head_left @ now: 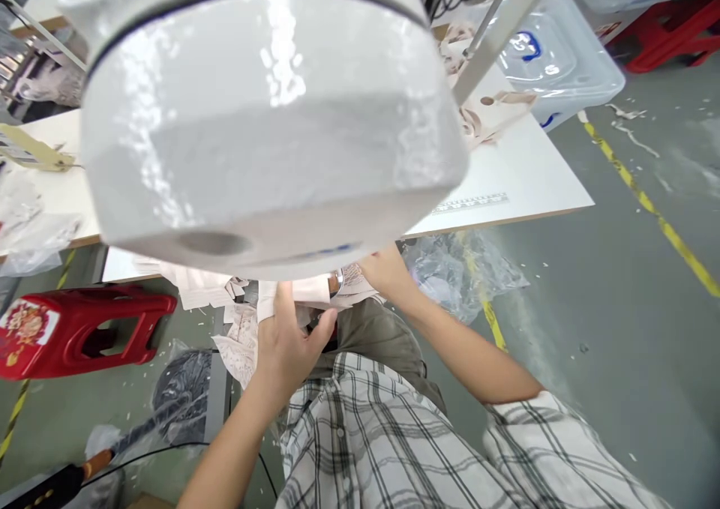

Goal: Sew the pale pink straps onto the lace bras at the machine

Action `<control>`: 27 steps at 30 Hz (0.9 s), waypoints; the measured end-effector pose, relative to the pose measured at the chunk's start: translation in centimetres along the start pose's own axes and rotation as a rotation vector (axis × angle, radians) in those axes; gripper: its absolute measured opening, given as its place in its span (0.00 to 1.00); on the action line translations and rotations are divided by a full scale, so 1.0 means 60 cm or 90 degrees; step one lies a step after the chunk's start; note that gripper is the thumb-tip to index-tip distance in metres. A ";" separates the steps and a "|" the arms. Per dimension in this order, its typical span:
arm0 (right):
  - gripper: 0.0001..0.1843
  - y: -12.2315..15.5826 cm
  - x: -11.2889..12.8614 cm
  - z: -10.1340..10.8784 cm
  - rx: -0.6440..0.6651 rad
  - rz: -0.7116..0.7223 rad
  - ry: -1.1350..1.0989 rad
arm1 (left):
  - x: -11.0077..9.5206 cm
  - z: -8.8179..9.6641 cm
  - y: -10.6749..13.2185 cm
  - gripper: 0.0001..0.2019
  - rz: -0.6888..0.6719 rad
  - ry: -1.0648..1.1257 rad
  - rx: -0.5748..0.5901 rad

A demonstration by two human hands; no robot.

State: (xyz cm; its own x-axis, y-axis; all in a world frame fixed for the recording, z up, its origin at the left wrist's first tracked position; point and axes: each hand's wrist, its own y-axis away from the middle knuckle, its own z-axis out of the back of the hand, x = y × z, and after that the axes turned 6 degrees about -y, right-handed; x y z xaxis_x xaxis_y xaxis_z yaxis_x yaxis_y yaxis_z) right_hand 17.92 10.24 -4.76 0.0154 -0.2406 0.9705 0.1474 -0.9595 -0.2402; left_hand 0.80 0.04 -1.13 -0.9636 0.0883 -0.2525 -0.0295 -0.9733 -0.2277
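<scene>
Left hand: the left hand [291,340] is at lower centre of the frame, forefinger lying over the pale pink fabric [311,290]; thumb and forefinger stand apart; whether the other fingers grip cannot be told.
Right hand: the right hand [388,275] is right of centre, beside the fabric, its fingertips partly hidden by the machine; grip cannot be told.
Hands to each other: apart, with fabric between them.
Pale pink fabric: at centre of the frame, just below the machine's lower edge; a small metallic part shows at its right end, too small to identify.
Further cloth: a pale layered pile [196,282] left of the left hand; lace cloth [243,344] hanging beneath it.
Machine: large glossy white machine housing [275,142], filling upper centre and covering part of the work.
Wearer: plaid shirt [360,441], bottom of the frame.
Table: white tabletop [540,168], right of the machine, marked with a ruler scale [471,203].
Floor, left: red stool [127,295]; below it, a dark bundle in clear plastic [183,389].
Floor, right: crumpled clear plastic [450,276], near the right hand; yellow tape [646,198].
Upper right: translucent lidded box [579,52], beside the table.
</scene>
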 end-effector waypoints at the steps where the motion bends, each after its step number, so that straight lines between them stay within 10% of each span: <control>1: 0.23 0.019 0.001 0.004 -0.004 -0.013 -0.035 | -0.002 -0.006 0.009 0.39 -0.019 -0.001 -0.014; 8: 0.18 0.141 0.033 0.017 0.088 -0.148 -0.130 | -0.058 -0.040 0.097 0.49 -0.248 0.004 -0.034; 14: 0.16 0.170 0.035 0.045 0.065 -0.233 -0.272 | -0.045 -0.006 0.099 0.30 -0.152 0.277 0.264; 19: 0.17 0.166 0.051 0.056 0.253 -0.229 -0.230 | -0.041 0.039 0.061 0.15 -0.266 0.211 0.033; 22: 0.16 0.159 0.060 0.054 0.413 -0.141 -0.079 | -0.048 0.034 0.038 0.14 -0.359 0.113 0.122; 27: 0.16 0.159 0.027 0.033 0.321 0.140 0.481 | -0.018 -0.022 0.014 0.22 0.055 0.344 0.417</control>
State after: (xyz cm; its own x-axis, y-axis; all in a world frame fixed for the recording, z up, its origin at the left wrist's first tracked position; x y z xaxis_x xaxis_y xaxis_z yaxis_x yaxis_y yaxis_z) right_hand 21.31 0.99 -5.46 -0.5274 -0.6100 0.5913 0.6316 -0.7471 -0.2074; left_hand 2.17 -0.58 -2.30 -0.7148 -0.0653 -0.6962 -0.2696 -0.8929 0.3606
